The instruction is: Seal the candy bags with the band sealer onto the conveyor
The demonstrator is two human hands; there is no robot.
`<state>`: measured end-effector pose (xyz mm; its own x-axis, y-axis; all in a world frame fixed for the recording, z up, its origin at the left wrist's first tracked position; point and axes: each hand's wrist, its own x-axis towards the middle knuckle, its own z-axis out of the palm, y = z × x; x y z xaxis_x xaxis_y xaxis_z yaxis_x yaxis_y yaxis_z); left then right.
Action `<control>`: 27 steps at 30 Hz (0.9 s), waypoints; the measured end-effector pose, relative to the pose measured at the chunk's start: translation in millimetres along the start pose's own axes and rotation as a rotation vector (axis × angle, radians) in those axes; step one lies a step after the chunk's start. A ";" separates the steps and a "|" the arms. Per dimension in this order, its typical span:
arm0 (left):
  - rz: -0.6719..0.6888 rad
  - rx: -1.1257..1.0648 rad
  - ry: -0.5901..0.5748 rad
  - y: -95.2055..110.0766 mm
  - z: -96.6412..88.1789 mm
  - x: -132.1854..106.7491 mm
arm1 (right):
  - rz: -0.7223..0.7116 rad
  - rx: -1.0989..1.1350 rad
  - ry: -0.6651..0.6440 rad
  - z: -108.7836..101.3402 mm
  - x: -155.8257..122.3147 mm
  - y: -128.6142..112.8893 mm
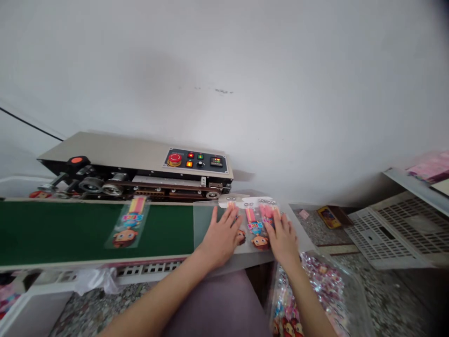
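My left hand (220,235) lies flat with its fingers spread on a clear packet, part of which it hides. My right hand (283,238) rests the same way on another packet at the right end of the pale sheet (202,229). Between the hands is a clear packet (258,229) with a cartoon head, a pink and yellow strip and lettering. A similar packet (125,236) lies on the green conveyor belt (168,229) to the left. Behind the belt stands a band sealing machine (122,152) with lit buttons and a red stop knob (174,158).
Below my right arm, a clear plastic bag (322,281) holds many shiny packets. A light plastic crate (389,229) and a yellow box (329,217) sit on the floor to the right. The white wall (280,93) rises close behind the machine.
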<state>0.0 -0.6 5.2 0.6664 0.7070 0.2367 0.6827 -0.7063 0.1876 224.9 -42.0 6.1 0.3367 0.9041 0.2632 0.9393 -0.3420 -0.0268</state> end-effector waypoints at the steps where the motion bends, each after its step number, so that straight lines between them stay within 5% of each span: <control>1: -0.011 0.012 -0.003 -8.4 -2.2 -5.9 | 0.005 -0.033 -0.022 -1.6 -4.8 -13.8; 5: -0.059 0.046 -0.092 -35.8 -24.5 -23.4 | -0.037 -0.093 -0.109 -22.0 -12.1 -58.8; 9: -0.148 0.075 -0.126 -27.5 -41.3 -19.0 | -0.083 -0.071 -0.118 -40.3 -4.6 -66.0; 16: -0.030 0.030 -0.036 7.0 -3.9 -4.1 | -0.264 -0.050 -0.258 -36.4 2.6 -52.2; 23: -0.065 0.080 -0.038 -31.8 -13.7 -24.2 | -0.263 -0.062 -0.131 -32.1 -10.2 -88.8; 27: -0.105 0.132 -0.081 -50.5 -28.6 -39.1 | -0.296 0.067 -0.228 -50.4 -0.9 -87.2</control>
<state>-69.1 6.4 13.8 0.6076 0.7812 0.1434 0.7798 -0.6210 0.0790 139.3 -26.0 56.8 0.0487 0.9977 0.0476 0.9978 -0.0464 -0.0469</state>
